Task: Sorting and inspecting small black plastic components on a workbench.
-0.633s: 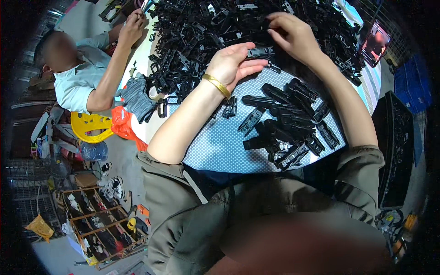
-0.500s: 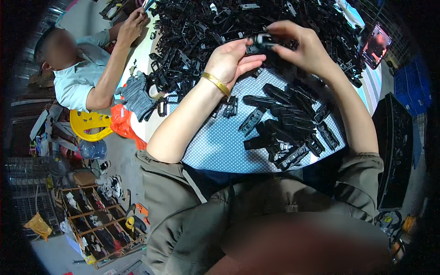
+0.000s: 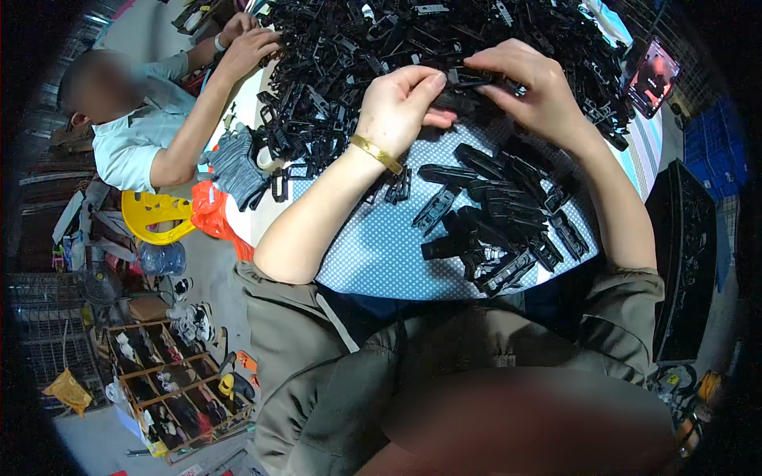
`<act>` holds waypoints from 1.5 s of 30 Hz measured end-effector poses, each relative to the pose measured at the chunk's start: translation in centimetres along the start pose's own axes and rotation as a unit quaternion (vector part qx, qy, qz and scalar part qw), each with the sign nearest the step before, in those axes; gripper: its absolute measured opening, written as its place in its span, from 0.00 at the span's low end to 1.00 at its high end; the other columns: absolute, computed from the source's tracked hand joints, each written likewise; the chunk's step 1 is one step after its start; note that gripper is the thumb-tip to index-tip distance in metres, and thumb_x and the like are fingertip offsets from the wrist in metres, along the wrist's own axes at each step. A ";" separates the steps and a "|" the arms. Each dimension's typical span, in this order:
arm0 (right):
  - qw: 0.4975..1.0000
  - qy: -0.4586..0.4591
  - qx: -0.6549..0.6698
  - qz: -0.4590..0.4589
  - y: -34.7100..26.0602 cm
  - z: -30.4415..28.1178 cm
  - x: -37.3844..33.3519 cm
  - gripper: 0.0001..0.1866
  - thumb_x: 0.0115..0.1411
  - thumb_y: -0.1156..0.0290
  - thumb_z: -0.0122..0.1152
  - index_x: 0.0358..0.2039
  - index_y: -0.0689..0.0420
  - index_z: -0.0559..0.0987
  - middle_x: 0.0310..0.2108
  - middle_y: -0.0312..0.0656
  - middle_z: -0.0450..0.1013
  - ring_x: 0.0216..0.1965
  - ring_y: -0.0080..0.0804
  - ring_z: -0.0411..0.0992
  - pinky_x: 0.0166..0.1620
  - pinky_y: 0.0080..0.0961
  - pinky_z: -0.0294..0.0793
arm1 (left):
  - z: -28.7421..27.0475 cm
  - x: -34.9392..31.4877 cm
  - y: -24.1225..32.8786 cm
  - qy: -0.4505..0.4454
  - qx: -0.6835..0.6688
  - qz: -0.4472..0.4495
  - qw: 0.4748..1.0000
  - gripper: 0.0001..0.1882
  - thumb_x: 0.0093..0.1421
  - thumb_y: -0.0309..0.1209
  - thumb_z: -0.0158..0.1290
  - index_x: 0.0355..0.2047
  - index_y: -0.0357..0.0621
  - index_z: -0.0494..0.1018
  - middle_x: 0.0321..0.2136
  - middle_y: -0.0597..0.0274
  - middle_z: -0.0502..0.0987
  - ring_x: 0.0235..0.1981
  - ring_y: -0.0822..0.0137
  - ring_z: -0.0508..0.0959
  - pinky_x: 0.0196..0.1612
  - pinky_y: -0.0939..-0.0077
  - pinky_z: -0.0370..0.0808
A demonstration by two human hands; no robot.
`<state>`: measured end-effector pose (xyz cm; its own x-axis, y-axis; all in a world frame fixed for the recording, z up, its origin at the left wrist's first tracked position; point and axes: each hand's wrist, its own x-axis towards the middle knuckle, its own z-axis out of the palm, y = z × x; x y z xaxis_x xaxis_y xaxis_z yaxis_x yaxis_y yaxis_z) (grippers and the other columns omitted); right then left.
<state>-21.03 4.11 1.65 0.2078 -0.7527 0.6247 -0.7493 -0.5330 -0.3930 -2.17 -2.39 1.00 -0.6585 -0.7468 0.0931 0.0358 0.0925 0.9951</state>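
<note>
In the upper middle, a dark ribbed black plastic part [image 3: 458, 101] is gripped between the thumb and fingers of my left hand [image 3: 397, 105], which wears a gold bracelet. My right hand [image 3: 533, 86] is curved over from the other side, finger and thumb closed round the end of a black piece beside it. Whether this is a second piece or the same part is hard to see against the dark heap. Closer to me, a smaller group of long black plastic parts [image 3: 504, 202] lies on the dotted blue-and-white tablecloth [image 3: 361, 254].
A big heap of black plastic parts [image 3: 333, 47] covers the far table. A phone [image 3: 653, 78] stands at its right edge. On the left are a grey glove [image 3: 238, 168], a tape roll [image 3: 265, 157], a red plastic bag [image 3: 213, 213] and a co-worker [image 3: 147, 119] reaching toward the heap.
My left hand has turned so its thumb closes over the part, which has dropped slightly. My right fingers shifted a little. The co-worker's hands moved right, onto the heap's edge.
</note>
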 end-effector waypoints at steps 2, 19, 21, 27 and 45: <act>0.976 0.047 -0.116 -0.177 0.3 0.0 0.3 0.17 0.42 0.81 0.57 0.36 0.59 0.75 0.35 0.41 0.72 0.33 0.34 0.70 0.35 0.24 0.72 | -0.7 0.3 0.0 -0.059 -0.094 -0.106 0.988 0.15 0.59 0.33 0.42 0.34 0.28 0.67 0.28 0.51 0.73 0.22 0.60 0.78 0.25 0.80 0.78; 0.986 0.124 -0.085 -0.074 0.9 -1.2 0.6 0.16 0.45 0.77 0.60 0.38 0.60 0.75 0.34 0.42 0.73 0.35 0.33 0.71 0.37 0.22 0.70 | -2.0 0.9 0.5 -0.137 -0.269 -0.132 0.944 0.17 0.61 0.31 0.38 0.44 0.27 0.61 0.34 0.45 0.71 0.30 0.56 0.77 0.32 0.74 0.78; 0.991 0.087 -0.060 -0.087 0.9 -0.5 0.4 0.17 0.45 0.76 0.61 0.39 0.60 0.74 0.34 0.43 0.72 0.36 0.33 0.71 0.38 0.22 0.69 | -1.6 1.2 -0.1 -0.021 -0.243 -0.110 0.963 0.19 0.61 0.28 0.38 0.49 0.25 0.54 0.40 0.41 0.67 0.35 0.53 0.75 0.38 0.73 0.77; 0.982 0.071 -0.129 -0.114 -0.7 1.2 -0.2 0.18 0.41 0.78 0.62 0.37 0.58 0.74 0.33 0.42 0.72 0.33 0.35 0.69 0.35 0.25 0.71 | -0.6 0.8 -0.6 0.013 -0.151 -0.048 0.987 0.20 0.60 0.26 0.36 0.51 0.27 0.52 0.39 0.42 0.67 0.35 0.56 0.76 0.39 0.75 0.76; 0.973 0.087 -0.170 -0.126 -1.8 2.2 -0.5 0.17 0.40 0.76 0.62 0.35 0.57 0.76 0.34 0.41 0.72 0.37 0.36 0.70 0.38 0.26 0.72 | 0.0 0.3 -0.7 0.019 -0.099 -0.013 0.995 0.18 0.54 0.23 0.49 0.46 0.32 0.63 0.33 0.55 0.73 0.31 0.70 0.76 0.36 0.83 0.76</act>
<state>-18.41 4.59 0.54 0.3240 -0.5220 0.7890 -0.8593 -0.5112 0.0147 -2.43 -2.67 0.34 -0.6323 -0.7720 0.0657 0.1696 -0.0551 0.9840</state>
